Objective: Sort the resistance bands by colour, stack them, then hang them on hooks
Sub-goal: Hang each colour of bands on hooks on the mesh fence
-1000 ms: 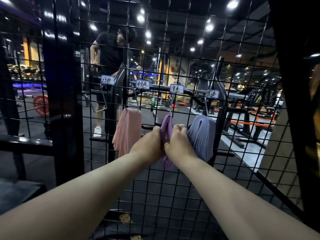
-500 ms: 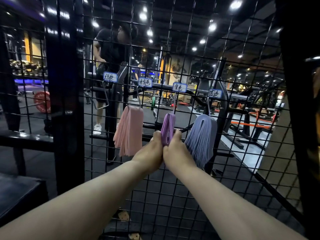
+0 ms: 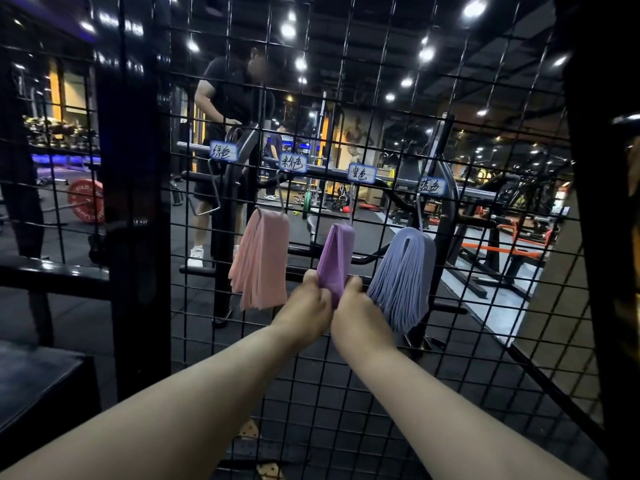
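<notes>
A black wire grid panel [image 3: 346, 393] carries four hooks under small blue labels. The purple bands [image 3: 336, 252] hang from the third hook. My left hand [image 3: 306, 311] and my right hand [image 3: 358, 311] both grip their lower part, side by side. A pink stack of bands [image 3: 261, 261] hangs from the second hook, to the left of my hands. A blue stack [image 3: 405, 275] hangs from the fourth hook, just right of my right hand. The first hook [image 3: 213, 188], far left, is bare. The lower ends of the purple bands are hidden by my hands.
A thick black post [image 3: 138, 220] stands left of the grid and another black upright [image 3: 602, 202] at the right edge. A dark bench surface [image 3: 38, 386] sits at lower left. Behind the grid a person [image 3: 232, 109] stands among gym machines.
The purple bands now hang stretched from the third hook and stand higher above my hands. Both hands have stayed together on their lower part.
</notes>
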A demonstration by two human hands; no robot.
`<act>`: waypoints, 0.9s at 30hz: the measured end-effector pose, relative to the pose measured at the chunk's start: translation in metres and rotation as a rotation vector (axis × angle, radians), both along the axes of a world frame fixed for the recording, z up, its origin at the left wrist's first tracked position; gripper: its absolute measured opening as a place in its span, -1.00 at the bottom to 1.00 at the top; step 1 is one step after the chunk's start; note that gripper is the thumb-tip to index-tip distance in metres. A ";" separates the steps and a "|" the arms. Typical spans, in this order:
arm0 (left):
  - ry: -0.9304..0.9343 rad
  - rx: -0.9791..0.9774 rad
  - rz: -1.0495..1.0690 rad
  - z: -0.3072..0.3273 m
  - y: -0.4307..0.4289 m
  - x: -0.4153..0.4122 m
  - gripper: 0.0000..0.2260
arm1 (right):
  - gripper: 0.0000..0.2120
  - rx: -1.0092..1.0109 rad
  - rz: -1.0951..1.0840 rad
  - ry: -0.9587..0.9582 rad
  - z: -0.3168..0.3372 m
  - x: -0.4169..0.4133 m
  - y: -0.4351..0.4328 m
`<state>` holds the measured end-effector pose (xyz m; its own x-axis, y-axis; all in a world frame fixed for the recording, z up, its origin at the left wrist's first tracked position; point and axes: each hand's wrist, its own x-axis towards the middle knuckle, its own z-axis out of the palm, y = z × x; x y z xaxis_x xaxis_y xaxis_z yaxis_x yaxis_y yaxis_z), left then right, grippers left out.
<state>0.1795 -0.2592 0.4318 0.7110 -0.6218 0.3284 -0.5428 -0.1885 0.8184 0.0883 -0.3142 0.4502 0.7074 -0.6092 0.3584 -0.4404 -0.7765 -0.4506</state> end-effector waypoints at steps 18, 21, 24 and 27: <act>-0.173 0.164 0.053 -0.015 0.004 -0.003 -0.88 | -0.83 0.019 0.020 -0.139 -0.020 0.004 -0.005; -0.234 0.161 0.058 -0.019 0.005 -0.003 -0.92 | -0.70 0.011 0.010 -0.186 -0.020 0.002 -0.006; -0.250 0.141 0.080 -0.019 0.007 -0.004 -0.88 | -0.58 -0.035 0.008 -0.147 -0.023 0.000 -0.007; -0.228 0.159 0.078 -0.018 0.007 -0.006 -0.89 | -0.80 -0.097 -0.019 -0.037 -0.023 0.001 -0.006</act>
<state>0.1738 -0.2519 0.4135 0.6780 -0.6246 0.3877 -0.6881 -0.3536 0.6336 0.0889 -0.3206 0.4273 0.6816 -0.5833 0.4418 -0.4399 -0.8091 -0.3896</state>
